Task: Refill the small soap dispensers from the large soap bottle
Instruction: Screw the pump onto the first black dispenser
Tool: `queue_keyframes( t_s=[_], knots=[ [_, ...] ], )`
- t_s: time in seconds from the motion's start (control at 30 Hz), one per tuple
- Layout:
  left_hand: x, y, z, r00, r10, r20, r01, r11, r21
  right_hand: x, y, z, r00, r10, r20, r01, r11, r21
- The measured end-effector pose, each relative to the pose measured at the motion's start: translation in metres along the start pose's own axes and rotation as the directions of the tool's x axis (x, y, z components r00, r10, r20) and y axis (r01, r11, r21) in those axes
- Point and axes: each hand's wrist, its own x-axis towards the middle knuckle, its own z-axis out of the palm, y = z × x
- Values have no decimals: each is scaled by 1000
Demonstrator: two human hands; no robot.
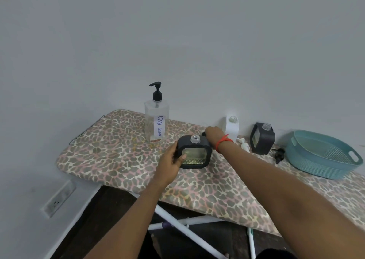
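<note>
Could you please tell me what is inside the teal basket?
The teal basket shows only its bare perforated bottom; nothing visible inside. Its near wall hides the closest strip of floor.

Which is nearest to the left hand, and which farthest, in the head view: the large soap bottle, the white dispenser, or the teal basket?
From the left hand:
1. Large soap bottle, behind it.
2. White dispenser, at the wall, to the right.
3. Teal basket, far right.

Right hand (214, 135) fingers hidden; basket (324, 167) right end cut off by edge.
</note>
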Motion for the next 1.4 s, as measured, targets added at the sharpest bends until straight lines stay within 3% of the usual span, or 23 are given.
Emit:
queue_keyframes(
  t_s=[0.2,0.27,0.33,0.43,0.53,0.63,0.97,1.4],
  knots=[
    [0,2,-1,999,-33,6,33,998,-52,-12,9,-9,998,61,-17,-58,989,134],
    [-2,5,-2,998,-56,7,56,995,-87,-20,9,-24,994,89,-64,-65,946,316],
    [-2,6,-3,997,-74,-3,73,990,-125,-32,3,-48,981,132,-145,-33,839,543],
    [-3,8,-5,996,-89,-16,85,984,-157,-56,-7,-87,928,144,-343,170,657,735],
    [-3,9,-6,994,-103,-20,98,977,-190,-83,-14,-114,876,82,-474,372,510,776],
    [-3,10,-6,994,-110,-18,104,973,-206,-103,-21,-122,848,9,-530,479,415,774],
    [-3,12,-6,995,-95,-13,91,978,-189,-102,-23,-64,899,-78,-430,399,550,734],
    [-1,9,-6,997,-82,-7,79,975,-207,-96,-24,-44,911,-81,-404,370,593,715]
  ],
)
